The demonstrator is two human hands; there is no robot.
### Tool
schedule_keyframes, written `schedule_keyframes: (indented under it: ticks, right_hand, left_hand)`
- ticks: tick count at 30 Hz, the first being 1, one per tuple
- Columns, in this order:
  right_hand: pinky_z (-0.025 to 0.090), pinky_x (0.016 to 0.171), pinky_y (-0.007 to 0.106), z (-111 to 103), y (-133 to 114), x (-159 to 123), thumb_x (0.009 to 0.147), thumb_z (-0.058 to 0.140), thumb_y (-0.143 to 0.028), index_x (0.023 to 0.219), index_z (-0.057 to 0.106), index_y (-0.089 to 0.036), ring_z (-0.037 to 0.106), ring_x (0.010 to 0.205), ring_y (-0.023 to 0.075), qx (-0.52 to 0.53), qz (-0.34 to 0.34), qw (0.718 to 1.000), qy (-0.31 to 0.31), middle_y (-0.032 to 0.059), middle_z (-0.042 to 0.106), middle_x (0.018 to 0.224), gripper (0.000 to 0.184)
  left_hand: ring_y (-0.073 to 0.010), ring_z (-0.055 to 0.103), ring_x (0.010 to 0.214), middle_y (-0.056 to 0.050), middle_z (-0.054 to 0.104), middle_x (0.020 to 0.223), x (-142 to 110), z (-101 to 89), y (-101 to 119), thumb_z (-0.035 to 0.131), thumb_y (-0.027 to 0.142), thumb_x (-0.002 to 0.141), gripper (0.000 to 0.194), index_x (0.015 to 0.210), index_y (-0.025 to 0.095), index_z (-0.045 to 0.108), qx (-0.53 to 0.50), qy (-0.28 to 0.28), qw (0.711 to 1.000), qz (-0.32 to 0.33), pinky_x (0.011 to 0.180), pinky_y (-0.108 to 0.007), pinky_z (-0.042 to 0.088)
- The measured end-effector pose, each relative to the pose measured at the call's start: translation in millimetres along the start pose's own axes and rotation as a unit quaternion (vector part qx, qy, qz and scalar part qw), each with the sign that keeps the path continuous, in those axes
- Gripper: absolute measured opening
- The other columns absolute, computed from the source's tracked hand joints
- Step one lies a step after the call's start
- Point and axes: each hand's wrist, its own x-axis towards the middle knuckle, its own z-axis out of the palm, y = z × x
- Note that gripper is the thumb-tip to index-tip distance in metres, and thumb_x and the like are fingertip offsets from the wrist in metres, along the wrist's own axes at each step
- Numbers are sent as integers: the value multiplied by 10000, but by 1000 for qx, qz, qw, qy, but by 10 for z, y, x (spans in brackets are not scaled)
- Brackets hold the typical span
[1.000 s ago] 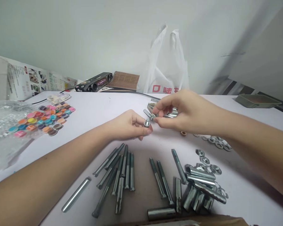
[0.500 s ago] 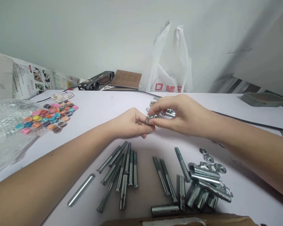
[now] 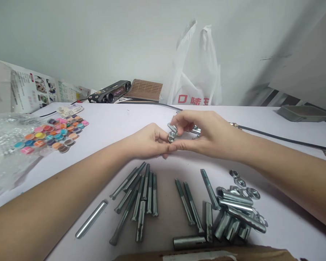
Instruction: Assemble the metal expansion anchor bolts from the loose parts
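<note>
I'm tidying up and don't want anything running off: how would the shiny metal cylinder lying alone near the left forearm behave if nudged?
The metal cylinder would probably roll sideways, since its long side looks rounded. It may feel slippery, as its surface is smooth and glossy. It should stay stiff, judging by its straight metal body.

We see a shiny silver hexagonal metal nut (image 3: 172,135), grey-green rod-shaped metal bolts (image 3: 150,195), bright silver metal tubes (image 3: 237,198) and a lilac-white flat tabletop (image 3: 111,121). We find pink, orange, yellow, blue and brown among the small round discs (image 3: 58,137), red characters (image 3: 195,100) on the white plastic bag (image 3: 188,85) and thin stripes across the brown slatted mat (image 3: 146,90).
</note>
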Motion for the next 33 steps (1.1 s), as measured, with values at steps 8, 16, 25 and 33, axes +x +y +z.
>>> schedule_keyframes:
  ticks: [8, 16, 25, 33]
  right_hand:
    - [191, 427, 260, -4, -44, -115, 919, 559, -480, 491, 411, -148, 273, 422, 52, 158, 81, 982, 61, -21, 324, 446, 561]
    - [266, 428, 266, 80, 93, -181, 974, 455, -517, 452, 550, -144, 349, 390, 68, 230, 56, 967, 90, 11, 410, 393, 648]
    - [431, 588, 229, 167, 87, -181, 1000, 423, -490, 974, 680, -152, 554, 548, 90, 241, 12, 970, -18, -11, 601, 563, 425]
    - [257, 430, 269, 121, 70, -229, 978, 428, -521, 497, 557, -149, 360, 403, 78, 234, 102, 963, 88, 8, 400, 395, 622]
  left_hand:
    - [-35, 453, 470, 12, 582, 558, -15, -16, 21, 663, 432, 812, 323, 769, 114, 700, 21, 16, 1000, -10, 472, -152, 349]
    - [-20, 464, 474, 10, 611, 576, -21, -19, 11, 663, 414, 819, 306, 760, 116, 698, 8, 13, 1000, -15, 466, -120, 358]
    - [-19, 490, 491, 11, 612, 569, 10, -35, -10, 665, 407, 824, 305, 738, 117, 696, 6, -4, 1000, 5, 487, -105, 385]
    - [-29, 489, 493, -5, 639, 600, 9, -11, -5, 690, 413, 801, 293, 804, 122, 717, -7, 9, 1000, -23, 483, -118, 382]
